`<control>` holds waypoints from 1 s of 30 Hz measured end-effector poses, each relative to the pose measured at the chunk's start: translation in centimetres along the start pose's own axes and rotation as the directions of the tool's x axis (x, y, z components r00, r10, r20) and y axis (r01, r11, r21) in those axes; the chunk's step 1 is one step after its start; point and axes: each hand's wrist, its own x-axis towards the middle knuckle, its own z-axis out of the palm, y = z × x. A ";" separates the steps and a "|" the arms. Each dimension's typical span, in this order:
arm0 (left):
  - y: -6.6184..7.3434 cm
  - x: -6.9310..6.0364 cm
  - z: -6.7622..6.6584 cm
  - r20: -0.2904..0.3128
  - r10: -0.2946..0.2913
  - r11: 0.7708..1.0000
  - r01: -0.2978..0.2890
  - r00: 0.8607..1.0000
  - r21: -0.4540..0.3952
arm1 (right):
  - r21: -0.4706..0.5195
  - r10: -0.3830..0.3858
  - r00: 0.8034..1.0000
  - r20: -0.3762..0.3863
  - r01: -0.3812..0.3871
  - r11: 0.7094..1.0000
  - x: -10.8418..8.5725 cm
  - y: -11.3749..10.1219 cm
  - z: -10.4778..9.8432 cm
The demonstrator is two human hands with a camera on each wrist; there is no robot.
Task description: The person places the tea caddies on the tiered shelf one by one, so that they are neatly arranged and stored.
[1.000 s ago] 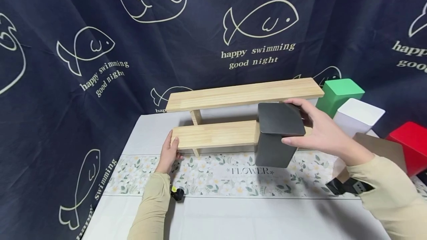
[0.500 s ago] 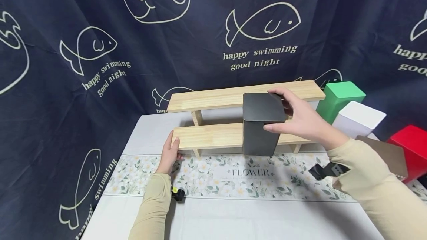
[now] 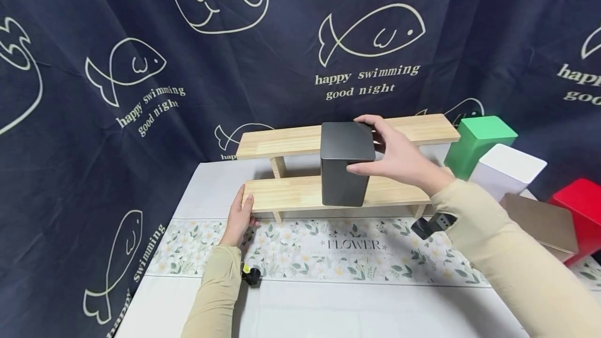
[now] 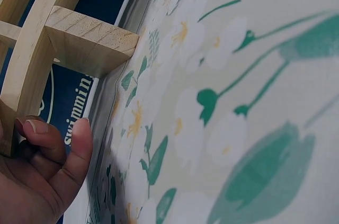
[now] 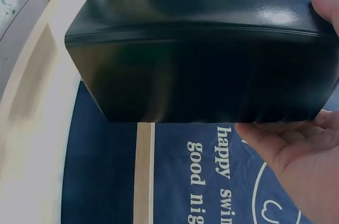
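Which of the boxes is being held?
The black box, gripped near its top by the right hand; the green box, white box, brown box and red box, farther right, are in neither hand.

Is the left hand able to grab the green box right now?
Probably not: the left hand grips the left end of the wooden shelf, the green box stands by its right end, and the right hand holds the black box in between.

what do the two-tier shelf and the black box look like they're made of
Two-tier shelf: pale, matt wood; grain lines show along its boards. Black box: coated metal or plastic, can't tell which; satin, with a bright highlight on one side.
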 end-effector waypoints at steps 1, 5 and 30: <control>0.0 0.0 0.0 0.001 0.003 1.000 -0.003 1.000 0.004 | 0.011 0.000 1.000 -0.003 0.000 1.000 0.3 0.0 0.1; -0.1 0.0 -0.1 -0.004 -0.006 1.000 0.006 1.000 0.005 | 0.039 -0.006 1.000 -0.005 0.006 0.999 1.3 0.1 0.5; 1.5 -0.6 -0.1 0.025 -0.025 0.999 0.024 0.999 0.029 | 0.116 -0.084 0.994 -0.068 0.092 0.989 5.6 0.4 0.8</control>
